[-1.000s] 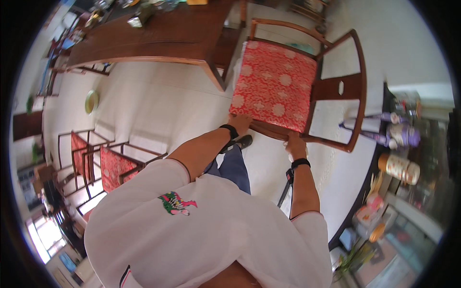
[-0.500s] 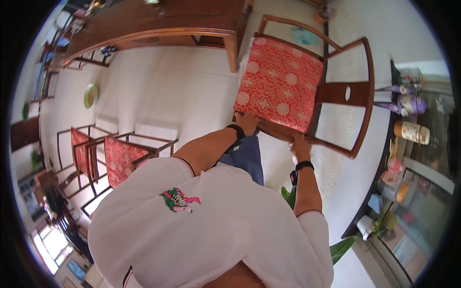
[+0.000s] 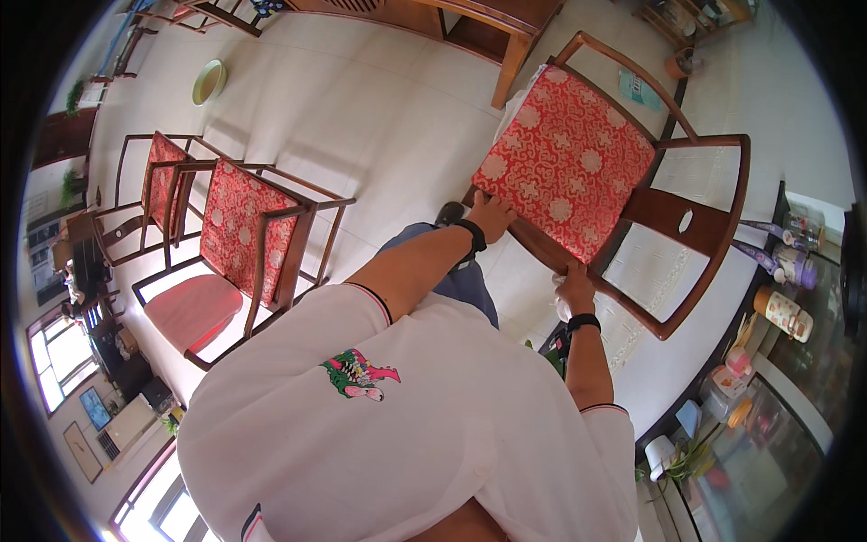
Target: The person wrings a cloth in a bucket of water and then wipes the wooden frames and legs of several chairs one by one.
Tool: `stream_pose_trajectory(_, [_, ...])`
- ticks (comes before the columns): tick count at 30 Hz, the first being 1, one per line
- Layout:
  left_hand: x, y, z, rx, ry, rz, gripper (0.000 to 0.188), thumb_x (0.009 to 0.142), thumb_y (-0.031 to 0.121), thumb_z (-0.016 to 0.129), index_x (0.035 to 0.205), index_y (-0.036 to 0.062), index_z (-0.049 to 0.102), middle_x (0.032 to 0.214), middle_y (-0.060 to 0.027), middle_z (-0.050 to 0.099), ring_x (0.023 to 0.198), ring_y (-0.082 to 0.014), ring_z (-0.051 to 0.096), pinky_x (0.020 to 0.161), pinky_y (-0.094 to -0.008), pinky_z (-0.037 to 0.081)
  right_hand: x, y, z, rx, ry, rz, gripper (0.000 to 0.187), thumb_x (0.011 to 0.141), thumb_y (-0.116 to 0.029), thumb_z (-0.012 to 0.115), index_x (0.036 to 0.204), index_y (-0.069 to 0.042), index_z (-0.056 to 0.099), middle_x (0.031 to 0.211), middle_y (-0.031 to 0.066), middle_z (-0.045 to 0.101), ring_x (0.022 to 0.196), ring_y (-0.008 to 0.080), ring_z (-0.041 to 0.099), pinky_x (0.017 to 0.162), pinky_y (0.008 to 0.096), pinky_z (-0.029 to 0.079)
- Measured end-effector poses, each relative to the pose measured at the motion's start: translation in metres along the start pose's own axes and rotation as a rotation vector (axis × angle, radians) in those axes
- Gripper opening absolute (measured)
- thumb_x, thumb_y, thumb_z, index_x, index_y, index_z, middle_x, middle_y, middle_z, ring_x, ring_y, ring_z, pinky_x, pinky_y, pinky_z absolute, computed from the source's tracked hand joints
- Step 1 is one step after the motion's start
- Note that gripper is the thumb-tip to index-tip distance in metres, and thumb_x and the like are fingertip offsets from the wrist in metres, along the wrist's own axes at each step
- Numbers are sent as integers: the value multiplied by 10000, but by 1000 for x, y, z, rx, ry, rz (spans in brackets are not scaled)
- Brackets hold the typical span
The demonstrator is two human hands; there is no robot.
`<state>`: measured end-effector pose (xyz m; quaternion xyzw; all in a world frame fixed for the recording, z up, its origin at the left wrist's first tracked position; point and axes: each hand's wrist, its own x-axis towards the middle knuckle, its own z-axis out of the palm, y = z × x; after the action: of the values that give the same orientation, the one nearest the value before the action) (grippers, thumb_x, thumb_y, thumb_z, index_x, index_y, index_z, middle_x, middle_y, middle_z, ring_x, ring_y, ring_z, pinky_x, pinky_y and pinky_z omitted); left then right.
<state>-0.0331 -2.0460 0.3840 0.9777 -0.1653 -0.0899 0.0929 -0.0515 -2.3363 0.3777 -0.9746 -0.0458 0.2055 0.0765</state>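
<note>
A dark wooden armchair [image 3: 695, 223] with a curved back rail stands ahead on the right. Its seat carries a red patterned cushion [image 3: 578, 158] with pale flower shapes. My left hand [image 3: 490, 218] grips the seat's wooden edge at the cushion's near left corner, the fingers partly over it. At the near right corner, my right hand [image 3: 575, 289] is closed around the frame where the arm rail meets the seat. A small white thing, perhaps a cloth [image 3: 562, 308], shows just beneath that hand; its kind is unclear. Dark bands circle both wrists.
More armchairs with red patterned cushions [image 3: 237, 217] stand at the left. A wooden desk [image 3: 510, 45] lies at the far side, and a green basin [image 3: 209, 82] sits on the floor. Along the right wall, a ledge bears jars [image 3: 784, 313] and a white plant pot [image 3: 660, 454].
My view has turned, so the desk slid up and more of the left chairs shows. Both hands stay on the armchair. The white thing under my right hand has come into sight.
</note>
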Motion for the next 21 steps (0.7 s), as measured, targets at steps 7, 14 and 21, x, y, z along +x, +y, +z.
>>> stream_pose_trajectory(7, [3,1,-7,-52,-79,23,427,826,134,530,1251,138,491,1236,-85,507,1227,-284,418,972,-631,255,6,7,-12,41,-43,-18,423,766,-206,631,1151,-102,491,1192,205,543,1004,418,586,831,490,488])
stream_pose_trajectory(14, [-2,8,-9,-39,-264,67,538,819,113,554,1339,148,423,1357,-84,440,1281,-284,372,989,-628,256,-7,14,7,48,-41,7,442,793,-203,627,1202,-126,480,1246,182,517,1009,402,601,830,489,496])
stream_pose_trajectory(21, [-6,-8,-11,15,-418,238,769,757,175,679,1429,151,306,1418,-107,369,1312,-299,344,1015,-604,281,-10,21,43,-52,55,32,438,770,-146,622,1187,-146,488,1161,154,547,955,373,635,765,479,528])
